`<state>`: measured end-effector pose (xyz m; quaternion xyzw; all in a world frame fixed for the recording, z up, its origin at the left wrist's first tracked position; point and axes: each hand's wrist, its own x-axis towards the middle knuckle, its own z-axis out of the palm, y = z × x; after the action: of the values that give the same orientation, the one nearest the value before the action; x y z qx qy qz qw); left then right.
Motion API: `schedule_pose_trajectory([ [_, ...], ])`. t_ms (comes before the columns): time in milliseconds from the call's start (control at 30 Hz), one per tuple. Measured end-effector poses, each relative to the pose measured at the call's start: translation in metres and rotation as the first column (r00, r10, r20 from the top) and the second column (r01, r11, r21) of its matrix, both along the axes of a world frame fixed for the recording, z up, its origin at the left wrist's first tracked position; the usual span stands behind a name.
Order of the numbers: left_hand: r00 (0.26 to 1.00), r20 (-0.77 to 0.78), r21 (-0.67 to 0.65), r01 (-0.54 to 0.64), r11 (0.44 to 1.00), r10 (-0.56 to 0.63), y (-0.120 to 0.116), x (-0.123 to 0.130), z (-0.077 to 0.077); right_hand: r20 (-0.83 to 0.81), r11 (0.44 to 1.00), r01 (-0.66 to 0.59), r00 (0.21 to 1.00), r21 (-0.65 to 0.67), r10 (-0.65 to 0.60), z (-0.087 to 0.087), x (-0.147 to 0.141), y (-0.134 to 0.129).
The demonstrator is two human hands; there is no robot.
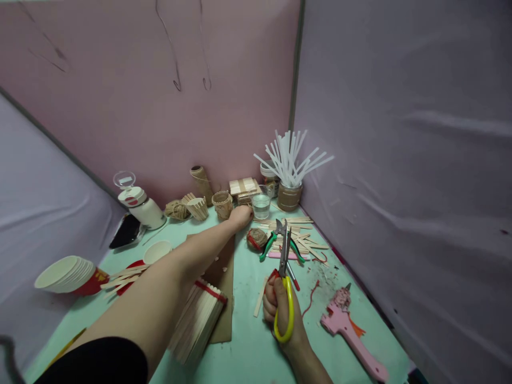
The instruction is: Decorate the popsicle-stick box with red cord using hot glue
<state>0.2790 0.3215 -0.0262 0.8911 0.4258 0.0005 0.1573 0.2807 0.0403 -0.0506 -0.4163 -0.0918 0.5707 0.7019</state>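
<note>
My right hand (280, 306) grips yellow-handled scissors (288, 314) near the front middle, their blades pointing away from me. My left hand (241, 216) reaches to the back of the table, beside a clear cup of water (261, 206) and a twine-wrapped jar (222, 205); its fingertips are mostly hidden. Under my left forearm lies a block of wooden sticks (200, 317) with a red band, partly on brown cardboard (224, 328). A ball of twine (256, 239) with red yarn sits between my hands. Green-handled pliers (281, 234) rest past the scissors on loose craft sticks (308, 242).
A pink glue gun (354, 341) lies at the right front. White glue sticks (290, 157) stand in a wrapped jar at the back. Paper cups (66, 274), a white bottle (146, 209) and a phone (126, 231) are on the left. Fabric walls enclose the table.
</note>
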Motion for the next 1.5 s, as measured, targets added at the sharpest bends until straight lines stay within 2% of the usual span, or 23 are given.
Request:
schedule_pose_trajectory([
  [167,0.979,0.131,-0.178,-0.13,0.975,0.155,-0.01,-0.013,0.017,0.036,1.0,0.011,0.999,-0.002,-0.011,0.0,0.0,0.0],
  [267,0.932,0.214,-0.342,-0.211,0.916,0.294,-0.021,-0.03,0.034,0.063,1.0,0.0,0.998,-0.002,0.001,-0.001,0.0,-0.001],
  [367,0.848,0.326,-0.486,-0.229,0.843,0.418,-0.042,-0.048,0.057,0.088,1.0,-0.005,0.996,0.014,0.003,-0.001,0.0,0.0],
  [467,0.729,0.473,-0.576,-0.169,0.8,0.495,-0.079,-0.066,0.084,0.106,1.0,0.011,0.994,0.025,-0.013,0.003,-0.001,-0.001],
  [533,0.657,0.544,-0.617,-0.108,0.779,0.522,-0.116,-0.079,0.097,0.132,0.999,0.035,0.99,0.041,-0.04,0.01,-0.002,-0.005],
  [600,0.587,0.601,-0.653,-0.031,0.757,0.542,-0.161,-0.093,0.101,0.203,0.996,0.055,0.977,0.066,-0.068,0.022,-0.004,-0.016],
  [667,0.41,0.662,-0.717,0.104,0.689,0.627,-0.209,-0.107,0.094,0.31,0.996,0.046,0.948,0.08,-0.069,0.037,-0.005,-0.032],
  [700,0.36,0.669,-0.726,0.129,0.675,0.651,-0.231,-0.114,0.088,0.36,0.997,0.017,0.932,0.069,-0.041,0.045,-0.006,-0.04],
  [767,0.333,0.627,-0.772,0.144,0.619,0.704,-0.267,-0.124,0.073,0.456,0.999,-0.029,0.89,0.016,0.019,0.058,-0.006,-0.057],
  [833,0.298,0.536,-0.843,0.148,0.517,0.79,-0.289,-0.131,0.058,0.545,0.996,-0.042,0.835,-0.077,0.077,0.064,-0.006,-0.07],
  [933,0.269,0.385,-0.921,0.169,0.351,0.883,-0.303,-0.136,0.041,0.629,0.981,-0.003,0.767,-0.192,0.125,0.061,-0.01,-0.084],
  [1000,0.278,0.33,-0.94,0.182,0.288,0.902,-0.306,-0.138,0.034,0.663,0.973,0.044,0.739,-0.226,0.121,0.056,-0.013,-0.089],
  [1067,0.295,0.328,-0.942,0.172,0.288,0.897,-0.308,-0.14,0.03,0.693,0.968,0.085,0.713,-0.234,0.105,0.052,-0.017,-0.091],
  [1233,0.353,0.451,-0.889,0.093,0.449,0.82,-0.312,-0.146,0.024,0.702,0.981,0.047,0.706,-0.186,0.099,0.05,-0.025,-0.09],
  [1300,0.362,0.474,-0.874,0.086,0.478,0.803,-0.312,-0.15,0.022,0.705,0.986,0.036,0.703,-0.166,0.093,0.048,-0.028,-0.089],
  [1333,0.357,0.473,-0.876,0.089,0.475,0.806,-0.313,-0.151,0.022,0.705,0.987,0.035,0.704,-0.156,0.087,0.046,-0.029,-0.089],
  [1400,0.328,0.441,-0.896,0.112,0.429,0.836,-0.313,-0.155,0.02,0.704,0.991,0.029,0.707,-0.129,0.071,0.043,-0.03,-0.089],
  [1433,0.315,0.403,-0.915,0.136,0.379,0.859,-0.314,-0.158,0.019,0.71,0.994,0.023,0.702,-0.109,0.062,0.041,-0.03,-0.09],
  [1500,0.334,0.284,-0.951,0.22,0.219,0.899,-0.315,-0.161,0.016,0.737,0.998,0.003,0.675,-0.06,0.043,0.037,-0.029,-0.092],
])
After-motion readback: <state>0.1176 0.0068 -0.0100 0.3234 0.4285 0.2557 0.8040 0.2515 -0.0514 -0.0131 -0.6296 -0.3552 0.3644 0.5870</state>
